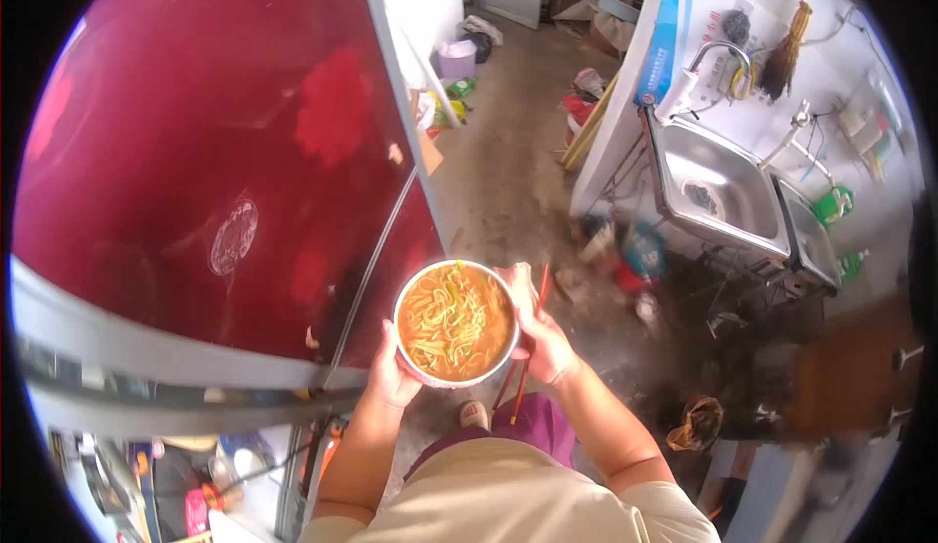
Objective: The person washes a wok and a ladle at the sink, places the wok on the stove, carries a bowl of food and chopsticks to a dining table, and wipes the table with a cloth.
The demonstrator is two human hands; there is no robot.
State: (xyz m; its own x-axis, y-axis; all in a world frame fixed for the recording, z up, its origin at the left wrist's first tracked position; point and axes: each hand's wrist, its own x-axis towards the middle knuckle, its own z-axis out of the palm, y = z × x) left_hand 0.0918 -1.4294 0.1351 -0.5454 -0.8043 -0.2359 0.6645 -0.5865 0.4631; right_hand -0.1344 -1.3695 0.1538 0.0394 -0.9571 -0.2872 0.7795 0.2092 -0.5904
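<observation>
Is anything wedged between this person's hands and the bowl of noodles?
Nothing visible: the left hand and right hand hold opposite sides of the bowl. Chopsticks show by the right hand, beside the bowl.

Grey-brown floor [503, 157] with clutter along its sides

The bare floor runs from beneath the person back to the far door, its tone uneven, with darker patches at the near end. Towards the back left stands a pale purple bucket [456, 61], a black bag [479, 46] just beside it, and a green packet [461, 86] lies nearer. Across the walkway sits a heap with a red wrapping [578, 109]. Below the sink, a blue-green item [643, 248] is too blurred to identify. A crumpled plastic bag [697, 424] lies at the near right.
</observation>
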